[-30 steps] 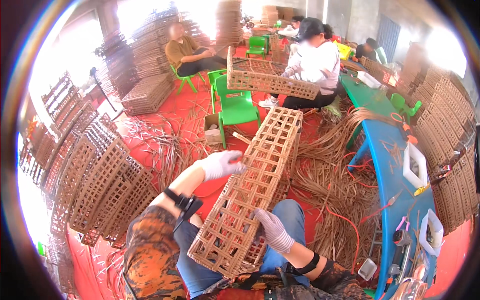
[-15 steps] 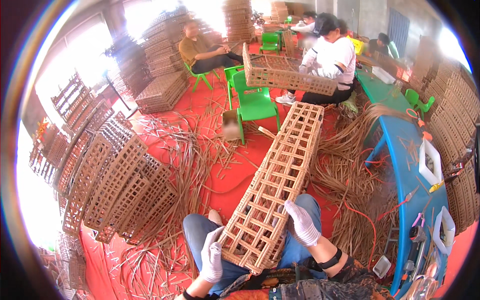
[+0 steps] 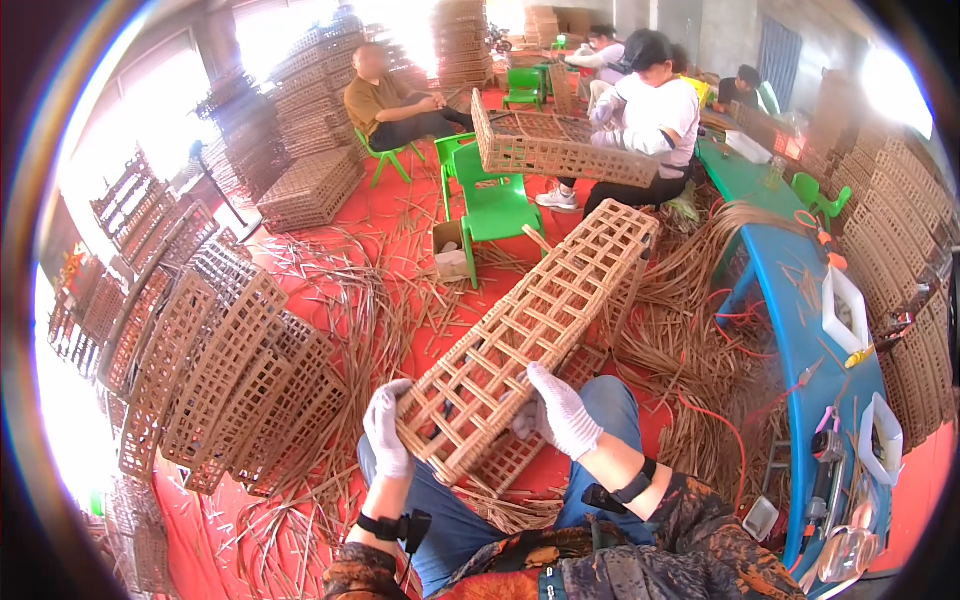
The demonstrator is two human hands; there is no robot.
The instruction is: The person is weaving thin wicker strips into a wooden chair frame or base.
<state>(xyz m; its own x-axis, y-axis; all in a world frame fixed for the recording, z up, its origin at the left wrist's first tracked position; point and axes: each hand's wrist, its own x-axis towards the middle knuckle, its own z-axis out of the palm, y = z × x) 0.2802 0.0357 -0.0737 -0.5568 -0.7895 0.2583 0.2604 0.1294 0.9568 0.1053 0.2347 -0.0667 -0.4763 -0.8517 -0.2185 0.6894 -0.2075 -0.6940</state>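
Observation:
A long woven basket (image 3: 548,318) with an open lattice of tan strips slants across my lap, its far end toward the green chair. My left hand (image 3: 388,432), in a striped white glove, grips the near left corner, thumb on top. On the near right edge is my right hand (image 3: 566,412), gloved alike, its thumb above the rim and its other fingers curled underneath, partly hidden by the lattice. Through the gaps and below the near end, another lattice side of the basket shows. My knees (image 3: 612,412) are under it.
Lattice panels (image 3: 225,385) stand stacked at the left. Loose strips (image 3: 690,310) cover much of the red floor. The blue table (image 3: 800,340) at the right bears tools and white trays. A green chair (image 3: 495,205) is ahead; a person (image 3: 655,110) beyond holds another basket.
The basket's near end has lifted and swung left, tilting the lattice. Both my hands rose with it; the left now wraps the corner, and the right moved left along the edge.

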